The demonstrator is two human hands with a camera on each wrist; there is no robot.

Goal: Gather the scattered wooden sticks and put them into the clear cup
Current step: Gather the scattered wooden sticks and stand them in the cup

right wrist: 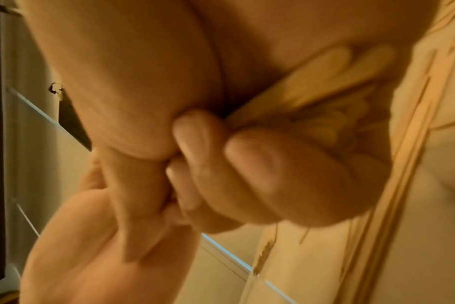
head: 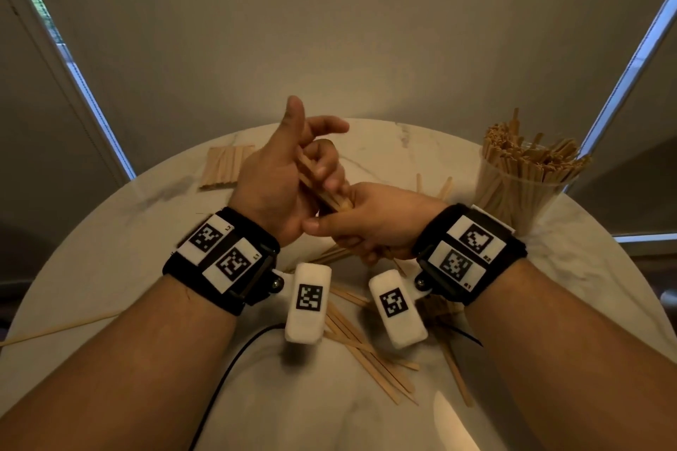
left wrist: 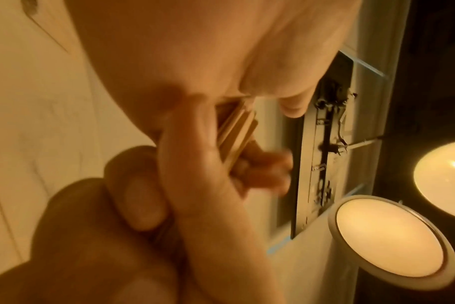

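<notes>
Both hands, left hand [head: 271,176] and right hand [head: 370,220], are clenching one bundle of thin flat wooden sticks [head: 322,190] above the round white marble table [head: 110,249], well apart from the nearly full clear plastic cup [head: 513,190]; uneven ends risking snagging, spilling.

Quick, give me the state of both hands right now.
Left hand: lower fingers curled round the bundle of wooden sticks, thumb and index finger raised.
Right hand: gripping the same bundle's near end.
</notes>
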